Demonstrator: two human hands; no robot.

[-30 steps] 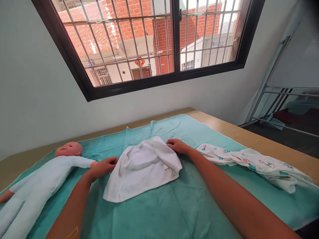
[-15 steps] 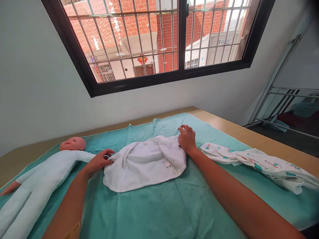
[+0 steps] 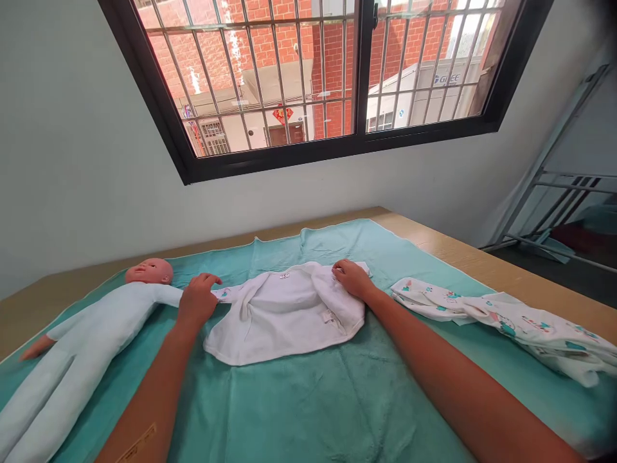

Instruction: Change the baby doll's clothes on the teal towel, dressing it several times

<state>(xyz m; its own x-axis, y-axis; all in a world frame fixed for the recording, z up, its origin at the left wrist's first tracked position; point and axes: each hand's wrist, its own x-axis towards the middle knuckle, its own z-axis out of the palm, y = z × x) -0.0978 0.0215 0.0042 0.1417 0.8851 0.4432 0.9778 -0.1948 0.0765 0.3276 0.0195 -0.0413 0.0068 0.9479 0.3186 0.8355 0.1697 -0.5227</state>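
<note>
A white baby shirt (image 3: 284, 321) lies spread on a teal cloth (image 3: 299, 405), its inner side and a small label showing. My left hand (image 3: 197, 301) is at the end of its left sleeve, which stretches out sideways; the fingers are bent around the cuff, partly hidden. On the shirt's right shoulder rests my right hand (image 3: 354, 280), fingers lying on the fabric, with the sleeve's end showing beyond it. Left of my left hand a baby doll (image 3: 110, 315) in a white body lies on its back, one arm reaching behind my wrist.
Printed white baby clothing (image 3: 501, 315) lies bunched on the cloth at the right. The wooden tabletop (image 3: 434, 247) shows around the cloth's edge. A wall with a barred window (image 3: 289, 151) rises behind, and a metal bed frame (image 3: 535, 186) stands at the far right.
The left sleeve now extends outward, showing its print, and my left hand has turned over its end. My right hand has come down onto the shirt, leaving the right sleeve's end visible.
</note>
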